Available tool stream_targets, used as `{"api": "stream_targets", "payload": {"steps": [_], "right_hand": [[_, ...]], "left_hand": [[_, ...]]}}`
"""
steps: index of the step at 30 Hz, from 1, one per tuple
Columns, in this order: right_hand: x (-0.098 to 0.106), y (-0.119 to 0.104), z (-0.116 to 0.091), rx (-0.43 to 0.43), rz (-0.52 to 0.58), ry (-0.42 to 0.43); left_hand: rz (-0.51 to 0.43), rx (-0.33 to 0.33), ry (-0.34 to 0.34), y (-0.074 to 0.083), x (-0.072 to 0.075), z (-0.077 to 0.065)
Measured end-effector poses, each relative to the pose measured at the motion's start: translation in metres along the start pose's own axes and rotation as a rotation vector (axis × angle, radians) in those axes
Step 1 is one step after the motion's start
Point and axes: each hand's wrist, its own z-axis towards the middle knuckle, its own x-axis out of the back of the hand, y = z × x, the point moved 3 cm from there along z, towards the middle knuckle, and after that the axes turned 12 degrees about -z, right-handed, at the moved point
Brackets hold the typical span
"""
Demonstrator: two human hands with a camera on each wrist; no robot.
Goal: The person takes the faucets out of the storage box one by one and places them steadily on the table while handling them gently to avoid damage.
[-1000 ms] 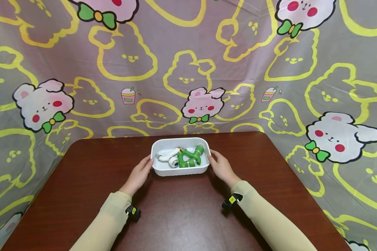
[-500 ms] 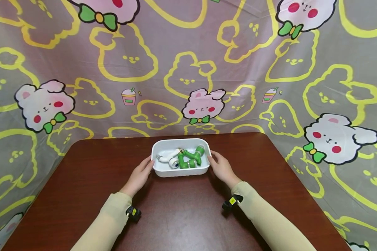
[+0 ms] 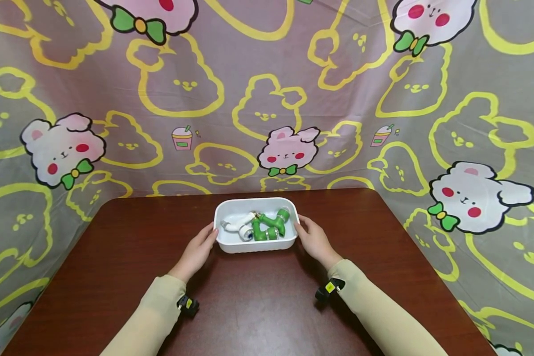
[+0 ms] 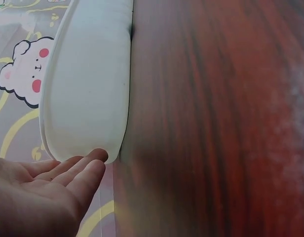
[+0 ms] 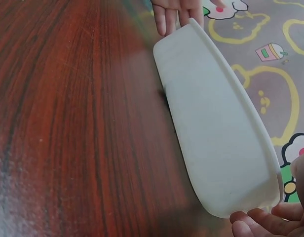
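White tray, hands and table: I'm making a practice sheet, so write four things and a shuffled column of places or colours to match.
1. Left hand
2. Table
3. Green pieces
4. Right hand

A. Inside the tray
B. At the tray's left end
C. At the tray's right end
D. Reddish brown

Pairs: 1-B, 2-D, 3-A, 4-C

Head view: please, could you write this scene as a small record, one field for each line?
container: white rectangular tray with rounded corners
contents: green tube-shaped pieces and a white curved tube-shaped piece; joined or separate, unclear
left hand: touches the tray's left end
right hand: touches the tray's right end
surface: dark red-brown wood-grain table, tray near its far edge
backdrop: grey cloth with yellow outlines and rabbit faces
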Motion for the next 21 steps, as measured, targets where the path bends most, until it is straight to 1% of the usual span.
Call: {"api": "stream_targets", "payload": {"steps": [3, 10, 21], "right_hand": [[0.000, 0.000, -0.001, -0.002, 0.000, -0.002], [0.001, -0.001, -0.004, 0.007, -0.015, -0.006], [0.002, 0.001, -0.010, 0.021, -0.031, -0.003]], "left_hand": [[0.000, 0.000, 0.003, 0.000, 0.000, -0.002], [-0.041, -0.004, -0.011, 0.002, 0.000, -0.008], [-0.029, -0.001, -0.023, 0.004, 0.001, -0.014]]}}
